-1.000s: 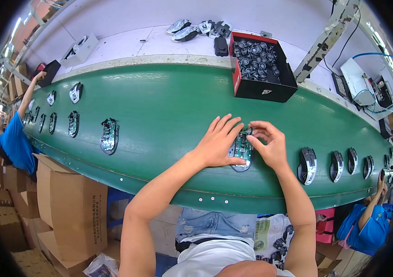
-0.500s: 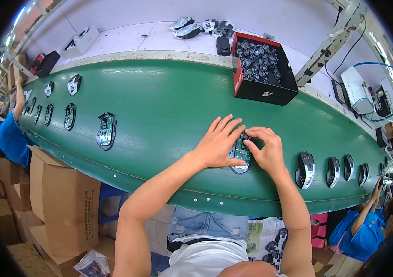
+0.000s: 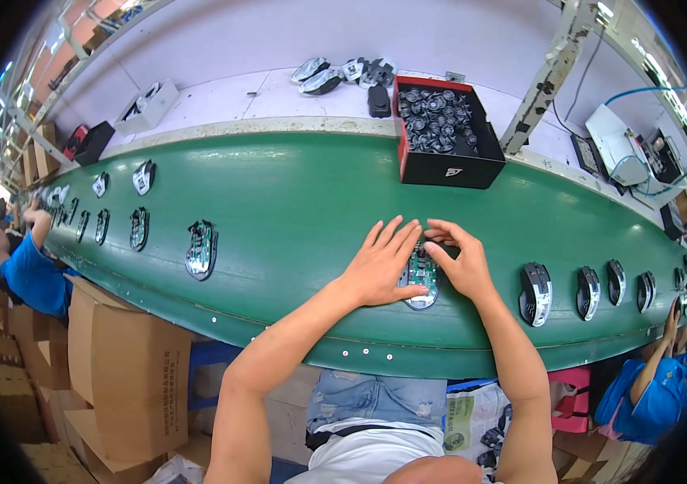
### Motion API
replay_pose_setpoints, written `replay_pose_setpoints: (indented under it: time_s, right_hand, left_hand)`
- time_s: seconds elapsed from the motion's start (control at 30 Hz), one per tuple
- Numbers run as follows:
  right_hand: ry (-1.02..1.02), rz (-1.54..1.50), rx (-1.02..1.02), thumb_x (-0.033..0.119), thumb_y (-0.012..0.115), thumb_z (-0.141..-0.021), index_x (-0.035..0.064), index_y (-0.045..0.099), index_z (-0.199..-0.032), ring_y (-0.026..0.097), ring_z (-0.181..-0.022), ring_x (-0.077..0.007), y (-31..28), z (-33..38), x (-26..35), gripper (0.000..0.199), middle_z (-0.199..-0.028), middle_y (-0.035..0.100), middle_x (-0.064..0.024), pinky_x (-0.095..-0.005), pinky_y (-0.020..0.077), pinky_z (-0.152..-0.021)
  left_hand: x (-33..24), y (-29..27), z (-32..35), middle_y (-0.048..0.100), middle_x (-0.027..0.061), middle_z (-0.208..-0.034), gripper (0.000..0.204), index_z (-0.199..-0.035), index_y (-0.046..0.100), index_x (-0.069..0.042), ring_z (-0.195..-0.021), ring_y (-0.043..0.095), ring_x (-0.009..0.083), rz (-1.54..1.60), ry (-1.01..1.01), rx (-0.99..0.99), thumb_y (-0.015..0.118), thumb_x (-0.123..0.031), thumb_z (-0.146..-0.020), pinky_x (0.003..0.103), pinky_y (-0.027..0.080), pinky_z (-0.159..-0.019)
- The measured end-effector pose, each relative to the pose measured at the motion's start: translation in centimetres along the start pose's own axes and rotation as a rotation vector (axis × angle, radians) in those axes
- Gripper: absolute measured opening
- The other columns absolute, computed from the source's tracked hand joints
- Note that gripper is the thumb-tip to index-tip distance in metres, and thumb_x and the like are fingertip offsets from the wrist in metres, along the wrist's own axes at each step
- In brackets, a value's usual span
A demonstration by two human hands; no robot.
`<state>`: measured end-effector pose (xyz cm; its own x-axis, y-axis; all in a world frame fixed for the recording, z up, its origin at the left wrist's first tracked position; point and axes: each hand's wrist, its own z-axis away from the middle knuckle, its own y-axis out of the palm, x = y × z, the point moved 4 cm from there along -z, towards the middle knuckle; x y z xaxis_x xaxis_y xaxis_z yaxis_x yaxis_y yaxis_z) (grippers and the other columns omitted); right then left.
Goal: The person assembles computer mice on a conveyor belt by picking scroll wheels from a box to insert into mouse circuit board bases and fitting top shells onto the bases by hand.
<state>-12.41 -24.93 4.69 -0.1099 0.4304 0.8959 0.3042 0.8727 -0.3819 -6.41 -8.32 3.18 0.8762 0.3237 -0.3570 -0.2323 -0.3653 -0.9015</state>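
Observation:
An open computer mouse base [image 3: 421,278] with a green circuit board lies on the green belt in front of me. My left hand [image 3: 382,262] holds it from the left, its thumb across the near end and its long fingers stretched toward the far end. At that far end, the fingertips of my right hand [image 3: 463,258] are pinched together. A dark piece shows under the right fingers, but what they grip is mostly hidden.
More mouse bases with boards [image 3: 201,250] and pale shells [image 3: 143,177] lie left on the belt [image 3: 295,194]. Closed-up mice [image 3: 535,293] line the right. A black box of small wheel parts [image 3: 451,169] stands beyond my hands. Co-workers [image 3: 33,270] sit at both sides.
The whole view has shifted slightly as my head moved. Both hands stay on the mouse base; a dark piece beneath my right fingers now shows more.

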Motion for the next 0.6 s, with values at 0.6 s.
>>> replay_pose_setpoints:
  time_s: [0.6]
  right_hand:
    - [-0.073, 0.07, 0.058, 0.008, 0.084, -0.073, 0.0011, 0.075, -0.097, 0.07, -0.097, -0.0247, -1.2, 0.1, -0.6, 0.027, -0.107, 0.072, -0.0124, -0.0337, 0.0535, -0.088]
  left_hand:
    - [-0.3, 0.0, 0.2, 0.033, 0.0189, -0.157, 0.094, -0.154, 0.034, -0.006, -0.147, 0.026, 0.0417, -0.006, 0.013, 0.014, 0.066, -0.061, -0.084, 0.057, 0.021, -0.119]
